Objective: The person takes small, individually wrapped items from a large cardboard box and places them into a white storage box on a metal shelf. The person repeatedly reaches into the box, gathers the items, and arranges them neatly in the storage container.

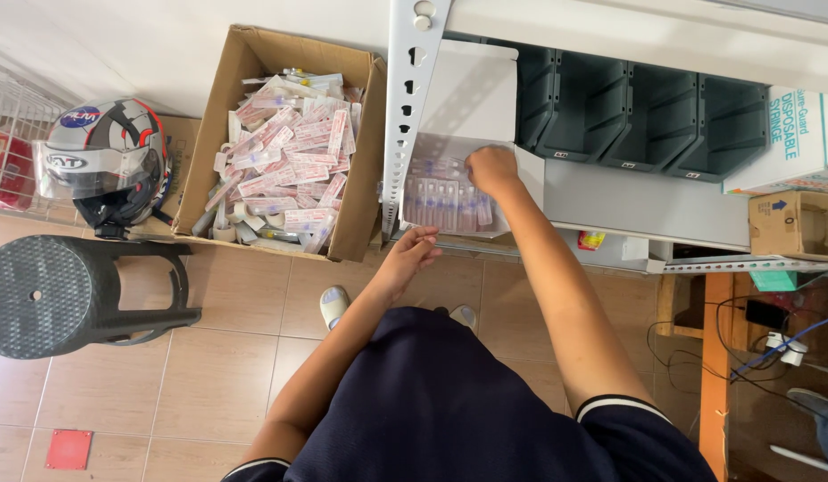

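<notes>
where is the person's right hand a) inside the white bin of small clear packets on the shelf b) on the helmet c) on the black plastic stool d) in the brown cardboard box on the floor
a: the right hand reaches into the white bin of small clear packets on the grey metal shelf.
</notes>
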